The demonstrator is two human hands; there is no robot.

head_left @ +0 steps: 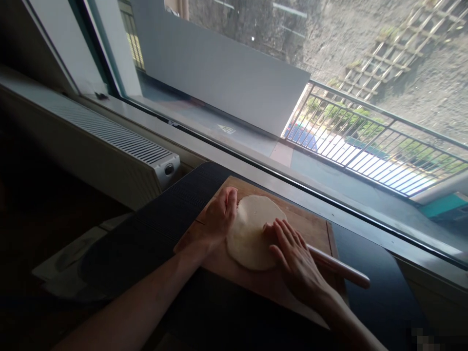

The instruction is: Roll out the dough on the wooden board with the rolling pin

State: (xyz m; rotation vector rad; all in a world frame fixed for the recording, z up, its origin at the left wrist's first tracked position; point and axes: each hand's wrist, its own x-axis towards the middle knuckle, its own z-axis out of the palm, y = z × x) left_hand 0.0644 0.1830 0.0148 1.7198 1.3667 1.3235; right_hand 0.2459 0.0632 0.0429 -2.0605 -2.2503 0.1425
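Note:
A flat round sheet of dough [252,234] lies on a wooden board [307,214]. My left hand [221,212] is closed at the dough's left edge, thumb uppermost and fingers curled; the fingertips are partly hidden, and they seem to grip the rim. Across the right part of the dough runs a wooden rolling pin [340,265], its far end sticking out past the board. My right hand [294,251] rests on the pin with its fingers stretched out and lying flat, hiding the pin's middle.
The board sits on a dark table [376,278] against a window sill [226,168]. Left of the table stands a white radiator [161,170]. A pale object [73,263] is in the shade at lower left. Outside the glass is a metal railing [351,136].

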